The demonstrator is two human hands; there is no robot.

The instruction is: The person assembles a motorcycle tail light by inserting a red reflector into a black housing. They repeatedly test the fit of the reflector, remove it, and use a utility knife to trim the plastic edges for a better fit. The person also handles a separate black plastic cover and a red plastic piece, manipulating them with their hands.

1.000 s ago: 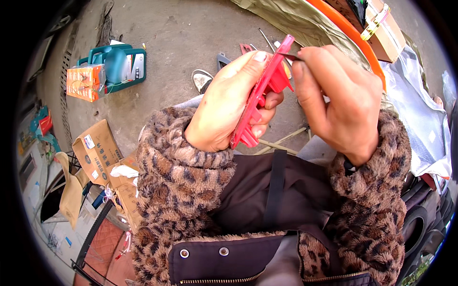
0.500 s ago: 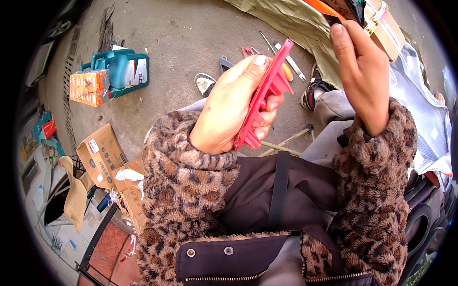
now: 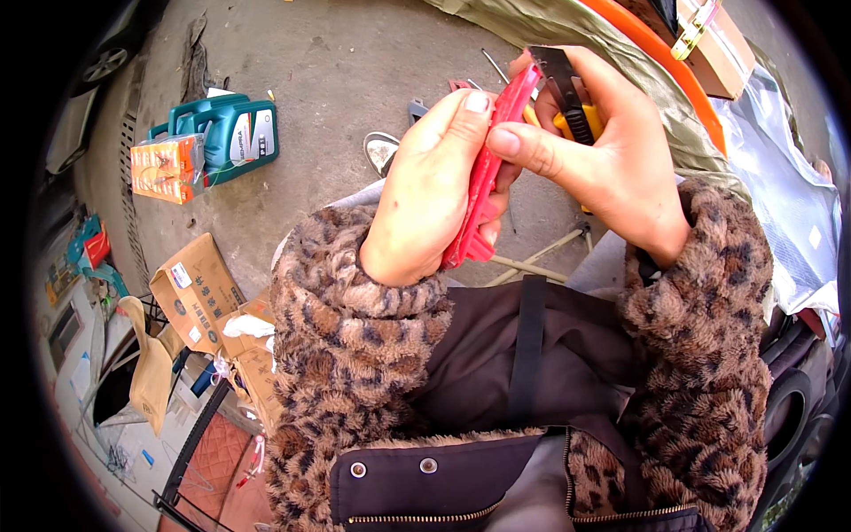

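Note:
My left hand (image 3: 422,188) is closed around a long red plastic piece (image 3: 483,197) with fins along its underside, holding it slanted above my lap. Its thumb presses on the flat face near the upper end. In my right hand (image 3: 612,164) is a utility knife (image 3: 565,89) with a dark blade and a black and yellow handle. The blade lies at the upper tip of the red piece, and the right thumb touches the piece's edge. Part of the knife handle is hidden by my fingers.
Teal jugs (image 3: 253,133) and an orange and white box (image 3: 164,168) stand on the ground at left. Cardboard (image 3: 195,288) lies nearer. A brown carton (image 3: 714,62) is at far right, beside clear plastic sheeting (image 3: 784,208). Tyres (image 3: 787,412) sit at lower right.
My right hand has come down and left, bringing the utility knife to the upper end of the red piece. The left hand keeps its hold, nearly in place.

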